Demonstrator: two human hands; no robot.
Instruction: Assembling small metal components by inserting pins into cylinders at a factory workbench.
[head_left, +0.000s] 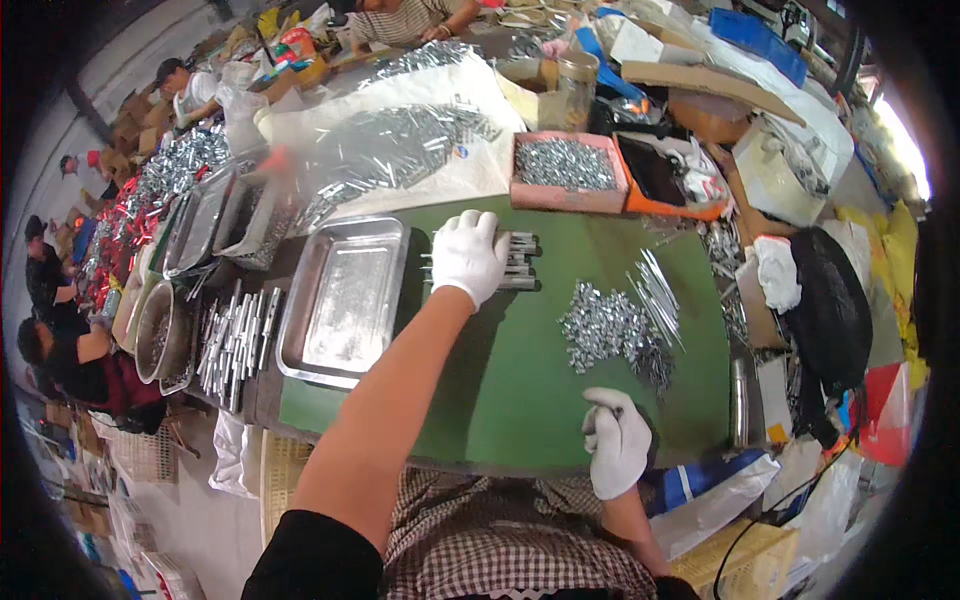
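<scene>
My left hand (468, 258), in a white glove, reaches across the green work surface and lies over a row of short metal tubes (520, 262). Its fingers are curled down around them, and the palm hides the middle of the row. Close to the surface's near edge is my right hand (616, 445), also gloved, its fingers bent in toward the thumb. Whether something small sits in that pinch cannot be made out. Beyond it lies a heap of small shiny metal parts (605, 325), with several long thin metal rods (657, 300) beside the heap.
Left of the tubes stands a shallow metal tray (345, 290), with longer metal tubes (238, 345) piled past it. A pink box (567, 172) of small metal parts and an orange bin (672, 175) line the far edge. Other people sit at the far side and left.
</scene>
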